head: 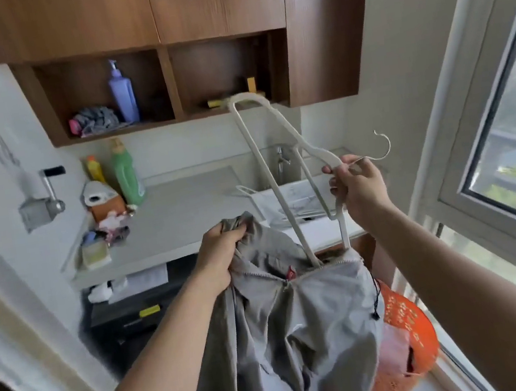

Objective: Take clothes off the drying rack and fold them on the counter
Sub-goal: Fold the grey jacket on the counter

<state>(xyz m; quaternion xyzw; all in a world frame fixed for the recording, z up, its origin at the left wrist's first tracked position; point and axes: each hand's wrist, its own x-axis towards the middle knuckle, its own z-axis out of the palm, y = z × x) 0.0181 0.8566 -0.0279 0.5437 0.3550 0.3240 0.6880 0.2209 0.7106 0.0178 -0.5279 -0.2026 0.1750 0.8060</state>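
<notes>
In the head view, your left hand (221,251) reaches forward, wrist bent down, its grip clenched on the bunched collar of the grey jacket (301,316). The jacket hangs in the air, nearer than the tabletop (185,212). Your right hand (357,187), raised to the right, grasps the white hanger (277,189) at its neck. The hanger's lower end is inside the jacket.

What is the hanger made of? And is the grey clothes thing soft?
The hanger looks like smooth cream plastic, thick and moulded in one piece. Its thin hook looks like metal wire. The grey garment seems to be thin, matte woven fabric. It crumples into soft folds and has a zipper. I cannot tell which fibre.
</notes>
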